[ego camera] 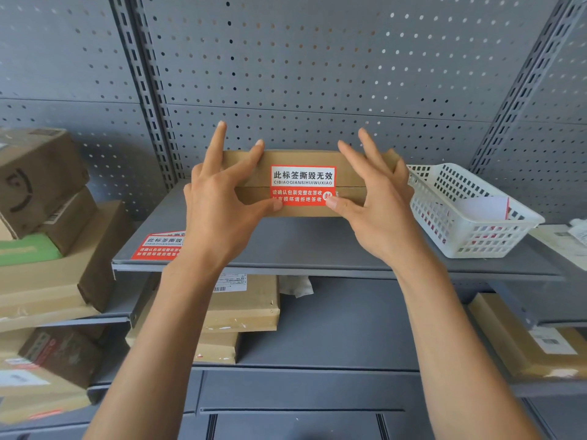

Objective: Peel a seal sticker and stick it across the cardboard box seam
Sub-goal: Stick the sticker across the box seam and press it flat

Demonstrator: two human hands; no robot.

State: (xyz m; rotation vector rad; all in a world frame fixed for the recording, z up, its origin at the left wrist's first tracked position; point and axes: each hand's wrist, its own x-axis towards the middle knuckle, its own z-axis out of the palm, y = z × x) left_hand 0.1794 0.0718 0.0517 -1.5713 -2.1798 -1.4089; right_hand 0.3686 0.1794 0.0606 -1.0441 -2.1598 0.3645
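Note:
A flat brown cardboard box [295,158] stands on the grey shelf [317,246], its seam running level across the side facing me. A red and white seal sticker [302,185] lies across that seam at the middle. My left hand [219,198] grips the box's left end, thumb at the sticker's lower left corner, index finger pointing up. My right hand [378,201] is on the box's right end, its thumb pressing the sticker's lower right corner, fingers spread over the top edge.
A sheet of seal stickers [158,246] lies on the shelf at the left. A white plastic basket [470,211] stands at the right. Stacked parcels [47,217] fill the left shelves, and more boxes [241,306] sit on the shelf below. A pegboard wall [317,74] is behind.

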